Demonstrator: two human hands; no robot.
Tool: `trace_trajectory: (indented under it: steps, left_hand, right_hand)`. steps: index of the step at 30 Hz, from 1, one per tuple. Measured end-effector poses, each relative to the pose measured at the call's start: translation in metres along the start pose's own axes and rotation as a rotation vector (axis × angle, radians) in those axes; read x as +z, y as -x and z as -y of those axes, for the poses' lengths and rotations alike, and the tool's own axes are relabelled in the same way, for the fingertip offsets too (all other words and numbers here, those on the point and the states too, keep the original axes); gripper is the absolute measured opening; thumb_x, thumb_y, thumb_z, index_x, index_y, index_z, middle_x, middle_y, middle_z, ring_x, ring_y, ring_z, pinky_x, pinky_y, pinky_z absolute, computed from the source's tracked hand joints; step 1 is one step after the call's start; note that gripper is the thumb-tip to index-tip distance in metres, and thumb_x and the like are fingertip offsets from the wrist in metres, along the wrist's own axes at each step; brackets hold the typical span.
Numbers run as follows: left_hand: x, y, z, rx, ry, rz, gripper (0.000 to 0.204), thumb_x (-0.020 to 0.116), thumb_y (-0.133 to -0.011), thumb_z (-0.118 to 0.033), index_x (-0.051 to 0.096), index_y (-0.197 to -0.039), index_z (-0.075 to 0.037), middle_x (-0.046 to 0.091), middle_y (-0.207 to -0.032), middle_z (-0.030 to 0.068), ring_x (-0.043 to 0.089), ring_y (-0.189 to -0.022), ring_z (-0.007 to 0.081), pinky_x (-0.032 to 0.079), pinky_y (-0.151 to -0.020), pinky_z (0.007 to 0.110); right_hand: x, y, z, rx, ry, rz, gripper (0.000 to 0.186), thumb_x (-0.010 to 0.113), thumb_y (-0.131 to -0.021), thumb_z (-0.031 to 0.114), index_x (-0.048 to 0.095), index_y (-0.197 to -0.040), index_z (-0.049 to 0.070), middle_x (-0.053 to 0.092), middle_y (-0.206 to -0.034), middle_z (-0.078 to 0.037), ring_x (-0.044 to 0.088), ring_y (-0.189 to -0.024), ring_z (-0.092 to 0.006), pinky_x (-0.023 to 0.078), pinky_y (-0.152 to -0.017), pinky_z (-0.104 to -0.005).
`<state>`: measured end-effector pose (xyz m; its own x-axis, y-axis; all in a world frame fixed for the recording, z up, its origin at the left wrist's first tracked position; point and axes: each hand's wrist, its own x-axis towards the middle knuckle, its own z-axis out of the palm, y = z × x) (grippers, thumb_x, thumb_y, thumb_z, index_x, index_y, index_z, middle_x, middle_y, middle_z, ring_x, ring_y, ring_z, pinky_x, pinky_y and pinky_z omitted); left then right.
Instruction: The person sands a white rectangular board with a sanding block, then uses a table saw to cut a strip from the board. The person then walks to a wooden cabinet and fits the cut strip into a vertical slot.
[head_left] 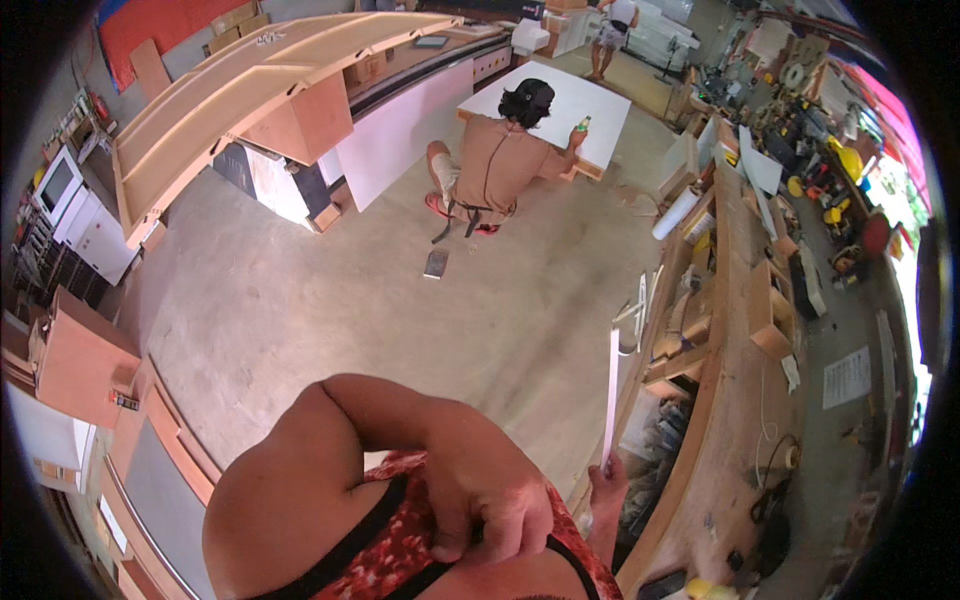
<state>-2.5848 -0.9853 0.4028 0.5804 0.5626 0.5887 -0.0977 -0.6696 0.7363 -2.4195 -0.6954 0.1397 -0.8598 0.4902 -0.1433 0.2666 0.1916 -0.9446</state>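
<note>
Across my chest lies my left hand (490,510), its fingers curled in against my red patterned top (405,520). What those fingers hold, if anything, is hidden. My right hand (607,485), low at the right beside the workbench (715,420), grips the lower end of a long thin white strip (612,395). The strip stands nearly upright and bends over at its top, by some loose pale strips (640,300).
A person (505,165) squats ahead at a white panel (550,100), holding a small green-and-white bottle (584,124). A dark flat object (435,264) lies on the floor. A large wooden frame (300,65) spans the upper left; tools crowd the right wall. Another person (612,35) stands far back.
</note>
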Motion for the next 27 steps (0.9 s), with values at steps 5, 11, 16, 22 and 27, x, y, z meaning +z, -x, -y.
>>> trace_trajectory:
  steps: [5,11,16,22,27]
  left_hand:
    - [-0.125,0.057,0.034,-0.122,-0.174,-0.129,0.027,0.083,-0.08,-0.026,0.065,-0.084,-0.006,0.06,-0.084,0.0121,0.062,-0.085,0.0343,0.047,-0.071,0.045]
    - [-0.299,0.115,0.086,0.073,-0.75,-0.873,0.026,0.075,-0.094,-0.026,0.063,-0.083,-0.006,0.064,-0.08,0.0068,0.062,-0.063,0.025,0.042,-0.053,0.04]
    - [-0.454,0.124,0.119,0.22,-0.492,-1.059,0.027,0.074,-0.095,-0.027,0.063,-0.084,-0.005,0.065,-0.076,0.0066,0.064,-0.062,0.0219,0.043,-0.052,0.037]
    - [-0.625,0.141,0.198,0.119,-0.041,-0.855,0.032,0.073,-0.095,-0.034,0.062,-0.086,-0.005,0.066,-0.076,0.0062,0.065,-0.063,0.0219,0.045,-0.053,0.035]
    - [-0.784,0.155,0.278,0.102,0.159,-0.8,0.036,0.072,-0.095,-0.039,0.062,-0.086,-0.005,0.066,-0.075,0.0058,0.066,-0.064,0.0218,0.046,-0.054,0.034]
  right_hand:
    - [-0.011,-0.166,0.016,0.017,0.048,-0.033,0.049,0.067,-0.084,0.001,0.061,-0.133,-0.006,0.066,-0.098,-0.003,0.059,-0.087,-0.0104,0.048,-0.076,-0.0259]
    - [-0.01,-0.336,0.033,0.121,0.0,-0.086,0.054,0.067,-0.087,0.005,0.058,-0.139,-0.004,0.068,-0.099,-0.005,0.06,-0.086,-0.0109,0.049,-0.075,-0.0265]
    - [-0.016,-0.447,0.045,0.153,-0.115,-0.232,0.051,0.067,-0.088,0.007,0.06,-0.137,-0.003,0.067,-0.095,-0.003,0.059,-0.082,-0.0108,0.049,-0.073,-0.028]
    - [-0.023,-0.602,0.028,0.261,-0.112,-0.278,0.05,0.066,-0.09,0.006,0.059,-0.14,0.0,0.064,-0.091,-0.002,0.058,-0.077,-0.0104,0.048,-0.068,-0.0259]
    - [-0.039,-0.768,0.044,0.353,-0.081,-0.274,0.051,0.068,-0.091,0.006,0.057,-0.141,-0.001,0.064,-0.094,-0.002,0.059,-0.077,-0.0098,0.048,-0.067,-0.0251]
